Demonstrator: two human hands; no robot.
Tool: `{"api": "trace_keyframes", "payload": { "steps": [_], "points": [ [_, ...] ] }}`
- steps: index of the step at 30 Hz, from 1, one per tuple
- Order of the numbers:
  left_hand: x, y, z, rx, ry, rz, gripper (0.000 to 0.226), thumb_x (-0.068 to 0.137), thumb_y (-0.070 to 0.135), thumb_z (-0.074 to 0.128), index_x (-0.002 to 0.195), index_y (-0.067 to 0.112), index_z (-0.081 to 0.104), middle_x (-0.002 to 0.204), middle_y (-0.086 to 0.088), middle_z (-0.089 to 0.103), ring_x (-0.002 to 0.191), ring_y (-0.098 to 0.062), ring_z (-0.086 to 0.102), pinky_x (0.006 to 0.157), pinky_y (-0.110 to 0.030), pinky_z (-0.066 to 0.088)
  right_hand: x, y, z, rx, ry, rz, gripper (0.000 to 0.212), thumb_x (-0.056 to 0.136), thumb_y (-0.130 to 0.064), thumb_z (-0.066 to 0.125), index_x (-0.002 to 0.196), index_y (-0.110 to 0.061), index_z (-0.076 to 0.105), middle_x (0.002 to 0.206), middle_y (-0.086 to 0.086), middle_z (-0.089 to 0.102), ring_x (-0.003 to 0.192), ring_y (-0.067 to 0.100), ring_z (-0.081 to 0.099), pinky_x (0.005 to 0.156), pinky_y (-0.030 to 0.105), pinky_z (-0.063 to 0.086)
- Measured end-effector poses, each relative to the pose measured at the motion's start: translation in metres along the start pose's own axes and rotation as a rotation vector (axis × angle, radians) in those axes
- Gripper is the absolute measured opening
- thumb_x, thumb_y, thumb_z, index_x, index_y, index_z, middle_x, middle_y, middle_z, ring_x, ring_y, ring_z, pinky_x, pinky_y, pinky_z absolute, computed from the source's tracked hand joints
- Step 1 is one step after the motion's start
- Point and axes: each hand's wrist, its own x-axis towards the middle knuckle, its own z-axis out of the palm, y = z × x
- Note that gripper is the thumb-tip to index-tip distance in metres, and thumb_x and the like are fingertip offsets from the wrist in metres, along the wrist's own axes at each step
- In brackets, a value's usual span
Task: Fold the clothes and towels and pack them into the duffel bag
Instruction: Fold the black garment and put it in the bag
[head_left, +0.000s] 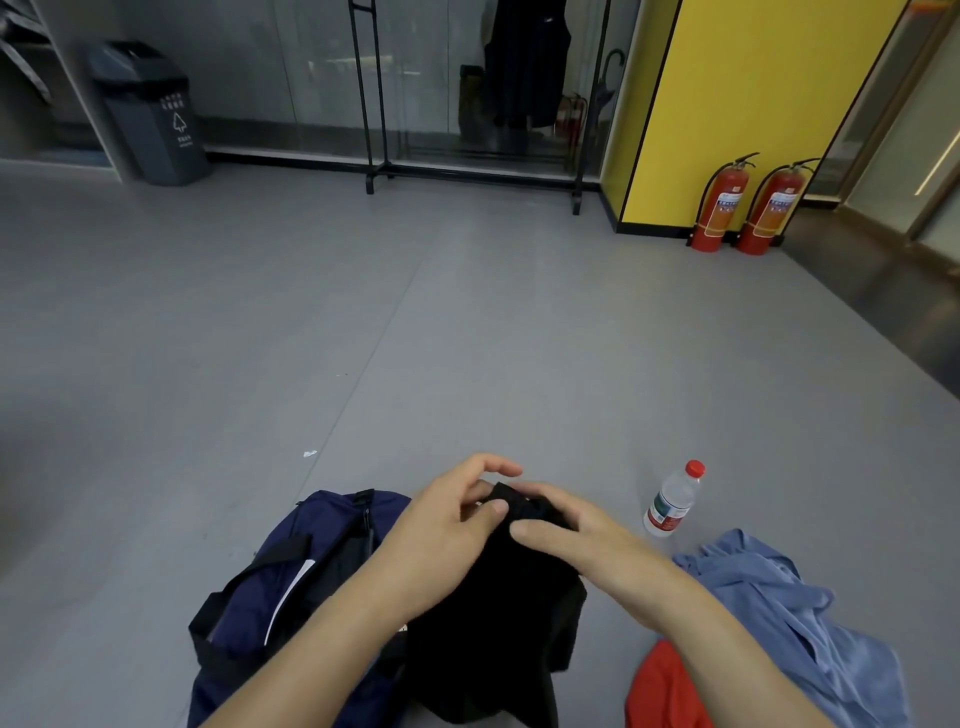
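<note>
Head view: black garment (493, 597) held up off the floor (260, 338) at the person's near side, top edge between both hands, the rest hanging down in front of the forearms. Left hand (447, 525) pinches the top edge, thumb on the cloth, wrist bent in from the left, some fingers lifted above the fabric. Right hand (566, 530) grasps the same edge from the right, thumb pressed on the front, other fingers hidden behind the cloth. The hands are close together, near touching.

Garment looks soft, light and limp: it should sag and bunch, no stiffness to rely on. Best taken at a hem or corners, hands spread apart to pull it flat before folding. Dark fabric hides seams, so its exact shape cannot be told.

Bag (291, 587), navy with black straps, lies on the floor just left of the garment, partly behind the left forearm; open or zipped cannot be told. Blue shirt (779, 597) crumpled on the floor to the right, red cloth (660, 691) touching it on the near side, both unfolded. Bottle (672, 501) upright just beyond the shirt
</note>
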Motion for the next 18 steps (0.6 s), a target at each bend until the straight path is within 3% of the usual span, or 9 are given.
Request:
{"api": "trace_keyframes", "payload": {
  "steps": [4,8,13,18],
  "points": [
    [-0.005,0.003,0.003,0.104,-0.040,0.039,0.040,0.100,0.009,0.050,0.118,0.044,0.055,0.083,0.004,0.070,0.081,-0.011,0.064,0.078,-0.027,0.051,0.005,0.000,0.008,-0.278,0.079,-0.089,0.032,0.076,-0.051,0.071,0.105,-0.037,0.071,0.098,-0.008,0.071,0.095,0.012,0.067,0.090,0.041,0.054],
    [-0.006,0.003,0.002,0.218,-0.015,0.058,0.033,0.097,0.016,0.058,0.118,0.041,0.055,0.079,0.014,0.072,0.078,-0.004,0.064,0.080,-0.024,0.051,0.009,0.002,0.012,-0.603,0.212,-0.138,0.039,0.072,-0.069,0.054,0.104,-0.048,0.065,0.099,-0.017,0.059,0.091,0.002,0.058,0.082,0.029,0.049],
    [-0.003,0.002,0.002,0.252,0.117,0.037,0.026,0.089,0.023,0.069,0.106,0.040,0.060,0.083,0.024,0.072,0.083,0.002,0.067,0.086,-0.026,0.051,0.011,0.002,0.017,-0.658,0.293,-0.173,0.017,0.087,-0.047,0.061,0.092,-0.031,0.065,0.074,-0.012,0.063,0.073,0.008,0.057,0.066,0.027,0.047],
    [0.001,-0.006,-0.002,0.411,0.181,0.088,0.015,0.087,0.043,0.070,0.102,0.043,0.066,0.101,0.024,0.060,0.090,0.009,0.054,0.081,-0.018,0.044,0.010,0.003,0.016,-0.521,0.370,-0.244,0.007,0.091,-0.039,0.064,0.095,-0.036,0.070,0.080,-0.021,0.067,0.080,0.003,0.060,0.071,0.024,0.046]
  ]
}}
